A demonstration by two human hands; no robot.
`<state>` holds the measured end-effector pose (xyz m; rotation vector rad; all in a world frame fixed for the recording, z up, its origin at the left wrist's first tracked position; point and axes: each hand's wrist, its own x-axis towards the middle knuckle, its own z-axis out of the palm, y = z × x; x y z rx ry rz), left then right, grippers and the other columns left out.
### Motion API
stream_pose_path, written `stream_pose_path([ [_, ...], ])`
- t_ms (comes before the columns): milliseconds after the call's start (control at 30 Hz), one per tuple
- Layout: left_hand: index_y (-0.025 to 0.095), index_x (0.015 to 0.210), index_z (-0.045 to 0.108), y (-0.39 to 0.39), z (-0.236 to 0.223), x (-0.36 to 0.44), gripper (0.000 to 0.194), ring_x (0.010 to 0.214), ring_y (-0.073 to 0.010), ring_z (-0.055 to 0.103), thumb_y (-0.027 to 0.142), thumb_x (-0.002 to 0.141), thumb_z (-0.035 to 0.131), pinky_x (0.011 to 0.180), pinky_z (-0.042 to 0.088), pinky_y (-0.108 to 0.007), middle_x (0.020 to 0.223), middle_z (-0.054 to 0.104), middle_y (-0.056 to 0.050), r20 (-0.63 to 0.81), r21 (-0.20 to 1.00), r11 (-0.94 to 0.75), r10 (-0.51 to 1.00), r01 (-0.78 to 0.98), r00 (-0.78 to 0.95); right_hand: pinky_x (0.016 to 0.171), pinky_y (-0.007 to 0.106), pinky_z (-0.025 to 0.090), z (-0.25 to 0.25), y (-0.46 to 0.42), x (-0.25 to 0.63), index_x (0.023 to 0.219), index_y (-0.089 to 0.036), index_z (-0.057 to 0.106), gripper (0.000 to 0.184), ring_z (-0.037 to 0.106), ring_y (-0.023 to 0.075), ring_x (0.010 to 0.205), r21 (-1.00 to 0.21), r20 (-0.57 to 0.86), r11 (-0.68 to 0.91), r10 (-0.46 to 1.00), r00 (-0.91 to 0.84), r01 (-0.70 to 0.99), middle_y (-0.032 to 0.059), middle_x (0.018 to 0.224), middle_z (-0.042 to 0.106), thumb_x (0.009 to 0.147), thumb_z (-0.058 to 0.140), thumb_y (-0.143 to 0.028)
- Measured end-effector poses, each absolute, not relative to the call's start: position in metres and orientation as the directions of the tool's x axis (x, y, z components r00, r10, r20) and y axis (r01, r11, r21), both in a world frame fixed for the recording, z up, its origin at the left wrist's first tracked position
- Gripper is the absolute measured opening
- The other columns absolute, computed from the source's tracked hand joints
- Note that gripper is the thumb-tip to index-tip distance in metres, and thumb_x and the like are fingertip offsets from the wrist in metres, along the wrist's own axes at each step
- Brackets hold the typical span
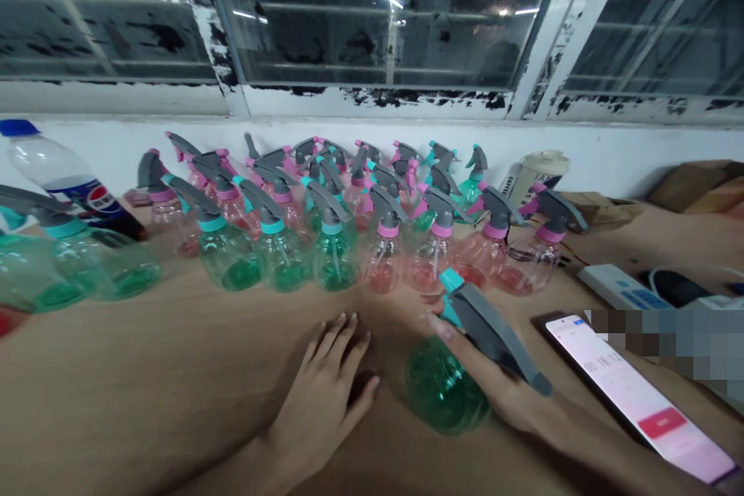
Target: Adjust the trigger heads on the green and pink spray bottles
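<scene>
My right hand (482, 364) is wrapped round the neck of a green spray bottle (445, 391) with a grey and turquoise trigger head. That bottle tilts a little, its base low over or on the table; I cannot tell which. To its left, my left hand (325, 387) lies flat on the wooden table (191, 372), fingers spread, holding nothing. Beyond both hands stand several more spray bottles in rows: green ones (337, 260) with turquoise collars toward the left and middle, pink ones (433, 260) with pink collars toward the right.
A Pepsi bottle (75, 182) leans at the back left. At the right lie a lit phone (628, 387) and a white power strip (621, 287). A labelled pale cup or jar (538, 170) and brown cardboard (697, 182) stand by the wall under the window.
</scene>
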<state>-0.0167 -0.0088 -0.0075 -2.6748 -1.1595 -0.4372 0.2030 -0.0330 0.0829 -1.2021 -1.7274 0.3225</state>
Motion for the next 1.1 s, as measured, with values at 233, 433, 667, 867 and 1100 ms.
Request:
stream_pose_path([
  [233, 0.010, 0.127, 0.052, -0.0101, -0.0092, -0.0169, 0.045, 0.127, -0.0332, 0.043, 0.035, 0.089, 0.051, 0.099, 0.041, -0.054, 0.137, 0.048, -0.018, 0.343, -0.056, -0.668, 0.686, 0.742, 0.642, 0.060, 0.034, 0.051, 0.0760, -0.0317, 0.2016, 0.072, -0.026, 0.055, 0.018, 0.058, 0.0196, 0.060, -0.715, 0.500, 0.433, 0.865, -0.031, 0.549, 0.0010, 0.066, 0.059, 0.081, 0.056, -0.041],
  [433, 0.011, 0.126, 0.053, -0.0119, -0.0048, -0.0146, 0.044, 0.127, -0.0325, 0.043, 0.035, 0.089, 0.052, 0.100, 0.040, -0.053, 0.137, 0.048, -0.017, 0.313, -0.046, -0.656, 0.707, 0.753, 0.634, 0.068, 0.036, 0.054, 0.0803, -0.0316, 0.2001, 0.080, -0.027, 0.060, 0.013, 0.063, 0.0219, 0.069, -0.739, 0.485, 0.438, 0.873, -0.048, 0.512, 0.0021, 0.073, 0.064, 0.080, 0.055, -0.038],
  [667, 0.012, 0.127, 0.051, -0.0117, -0.0044, -0.0163, 0.044, 0.129, -0.0311, 0.041, 0.035, 0.090, 0.050, 0.101, 0.040, -0.052, 0.138, 0.047, -0.016, 0.322, -0.048, -0.660, 0.700, 0.749, 0.637, 0.068, 0.035, 0.055, 0.0780, -0.0320, 0.2006, 0.081, -0.026, 0.057, 0.010, 0.063, 0.0204, 0.069, -0.728, 0.498, 0.439, 0.867, -0.034, 0.526, 0.0012, 0.075, 0.064, 0.079, 0.058, -0.036],
  [867, 0.011, 0.128, 0.051, -0.0106, -0.0035, -0.0157, 0.044, 0.128, -0.0306, 0.041, 0.035, 0.091, 0.047, 0.100, 0.040, -0.050, 0.138, 0.047, -0.017, 0.319, -0.047, -0.665, 0.697, 0.745, 0.642, 0.068, 0.031, 0.054, 0.0811, -0.0307, 0.2035, 0.084, -0.025, 0.060, 0.007, 0.065, 0.0177, 0.071, -0.756, 0.472, 0.478, 0.872, -0.133, 0.448, 0.0004, 0.078, 0.067, 0.083, 0.055, -0.029],
  [1100, 0.011, 0.127, 0.052, -0.0102, -0.0011, -0.0156, 0.044, 0.127, -0.0312, 0.043, 0.037, 0.091, 0.047, 0.099, 0.041, -0.051, 0.137, 0.048, -0.017, 0.306, -0.064, -0.664, 0.697, 0.745, 0.648, 0.064, 0.031, 0.053, 0.0790, -0.0300, 0.2080, 0.078, -0.024, 0.059, 0.014, 0.065, 0.0184, 0.071, -0.757, 0.469, 0.483, 0.871, -0.149, 0.440, 0.0009, 0.073, 0.065, 0.085, 0.051, -0.034],
])
